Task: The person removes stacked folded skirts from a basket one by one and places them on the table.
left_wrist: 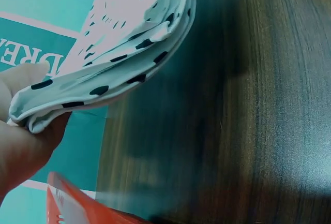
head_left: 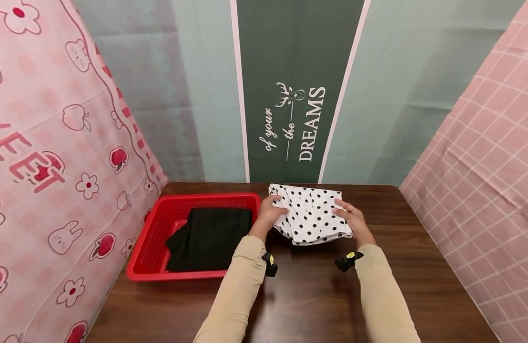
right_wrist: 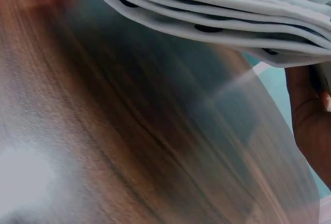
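Note:
A folded white cloth with black polka dots (head_left: 309,214) is held up between both hands over the wooden table. My left hand (head_left: 270,214) grips its left side, thumb on top and fingers beneath, as the left wrist view shows at the cloth's edge (left_wrist: 98,90). On the opposite side my right hand (head_left: 353,220) grips the right edge. Several stacked layers of the cloth (right_wrist: 217,25) show from below in the right wrist view, raised off the tabletop.
A red plastic basket (head_left: 137,259) stands on the left of the brown table (head_left: 307,305). Inside it lies a folded black cloth (head_left: 217,238). Printed curtains (head_left: 298,57) surround the table at the back and both sides.

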`<state>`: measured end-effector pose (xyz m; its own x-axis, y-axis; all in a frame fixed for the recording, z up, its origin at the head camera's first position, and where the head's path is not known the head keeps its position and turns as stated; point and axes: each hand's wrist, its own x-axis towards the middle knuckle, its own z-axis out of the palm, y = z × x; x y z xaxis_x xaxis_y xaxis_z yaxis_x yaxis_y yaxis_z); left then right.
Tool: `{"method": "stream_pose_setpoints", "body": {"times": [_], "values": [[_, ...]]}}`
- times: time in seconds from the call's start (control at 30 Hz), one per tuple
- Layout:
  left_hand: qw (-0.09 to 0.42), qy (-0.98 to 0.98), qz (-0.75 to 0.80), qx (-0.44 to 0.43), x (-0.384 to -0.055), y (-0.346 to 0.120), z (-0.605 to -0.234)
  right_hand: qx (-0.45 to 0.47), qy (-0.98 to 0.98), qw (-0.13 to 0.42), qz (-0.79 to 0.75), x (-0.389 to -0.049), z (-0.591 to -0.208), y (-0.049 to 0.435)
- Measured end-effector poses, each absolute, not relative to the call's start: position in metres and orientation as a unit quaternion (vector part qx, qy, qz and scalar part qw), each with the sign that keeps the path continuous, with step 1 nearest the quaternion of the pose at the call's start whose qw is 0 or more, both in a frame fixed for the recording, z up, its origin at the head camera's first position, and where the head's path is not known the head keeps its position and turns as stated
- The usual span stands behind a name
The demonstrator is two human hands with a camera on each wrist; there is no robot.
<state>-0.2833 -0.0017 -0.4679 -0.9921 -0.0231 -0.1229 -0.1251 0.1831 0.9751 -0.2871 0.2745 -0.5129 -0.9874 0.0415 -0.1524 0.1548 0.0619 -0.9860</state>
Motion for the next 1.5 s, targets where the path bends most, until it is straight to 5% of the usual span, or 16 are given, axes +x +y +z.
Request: {"method": "stream_pose_setpoints", "body": {"times": [0.83,1.2,1.5], "values": [[0.070,0.857,0.509,-0.036,-0.292,0.011,-0.495,0.162,0.729,0.050,-0.663,-0.314,-0.520,0.253],[0.132,0.882,0.452,-0.034,-0.292,0.012,-0.500,0.011,0.852,0.121,-0.509,-0.310,-0.528,0.261],[0.124,0.870,0.471,-0.076,-0.291,0.010,-0.498,0.026,0.874,0.134,-0.466,-0.306,-0.531,0.267]]}}
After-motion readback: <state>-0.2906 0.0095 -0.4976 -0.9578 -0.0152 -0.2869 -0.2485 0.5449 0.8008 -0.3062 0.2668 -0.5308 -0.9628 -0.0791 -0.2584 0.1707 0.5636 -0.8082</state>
